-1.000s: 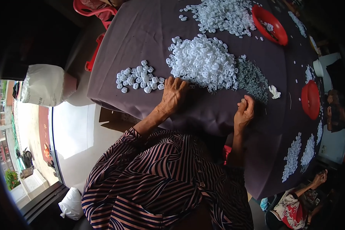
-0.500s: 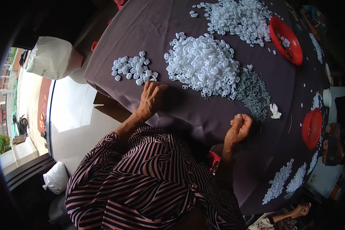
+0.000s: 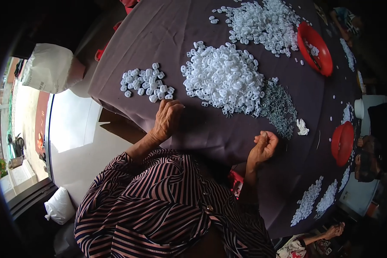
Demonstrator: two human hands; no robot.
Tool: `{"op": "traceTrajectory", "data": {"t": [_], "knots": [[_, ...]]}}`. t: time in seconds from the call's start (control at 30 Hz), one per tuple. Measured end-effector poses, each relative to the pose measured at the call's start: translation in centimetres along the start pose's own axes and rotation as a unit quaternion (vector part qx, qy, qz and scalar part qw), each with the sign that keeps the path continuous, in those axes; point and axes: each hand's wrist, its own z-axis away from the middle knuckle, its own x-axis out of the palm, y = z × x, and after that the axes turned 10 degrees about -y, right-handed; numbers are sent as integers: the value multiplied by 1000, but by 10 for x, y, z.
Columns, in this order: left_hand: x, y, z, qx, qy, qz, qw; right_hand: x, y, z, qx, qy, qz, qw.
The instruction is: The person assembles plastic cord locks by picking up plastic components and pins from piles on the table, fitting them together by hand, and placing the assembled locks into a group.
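My left hand (image 3: 167,118) rests at the table's near edge with its fingers curled closed; what they hold, if anything, is hidden. Just beyond it lies a loose group of small white plastic pieces (image 3: 144,82). Closed too, with thumb pressed to forefinger, my right hand (image 3: 264,147) hovers near a heap of thin grey nail-like pins (image 3: 279,107). Anything in that pinch is too small to make out. Between and beyond my hands a big pile of white two-holed plastic pieces (image 3: 223,79) touches the pins.
Another white pile (image 3: 264,23) lies farther off on the dark tablecloth (image 3: 167,34), beside a red bowl (image 3: 316,49). A crumpled white scrap (image 3: 302,127) sits right of the pins. A second red bowl (image 3: 342,143), more white piles (image 3: 307,201) and another person's hand (image 3: 334,231) are at right.
The whole view has shifted slightly, so the table things appear a little left and lower. Both hands stay closed in nearly the same places; no piece has visibly moved.
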Motion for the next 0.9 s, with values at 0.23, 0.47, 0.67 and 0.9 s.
{"op": "traceTrajectory", "data": {"t": [0.23,0.47,0.67,0.9], "knots": [[-112,-8,52,-240,43,232,941,75,-57,95,-22,12,85,996],[-217,9,121,-307,-95,726,608,144,-147,230,-33,-66,-18,997],[-241,35,141,-229,-145,757,595,157,-206,260,-81,-137,-88,983],[-240,59,154,-204,-168,745,613,144,-207,277,-70,-161,-88,981]]}}
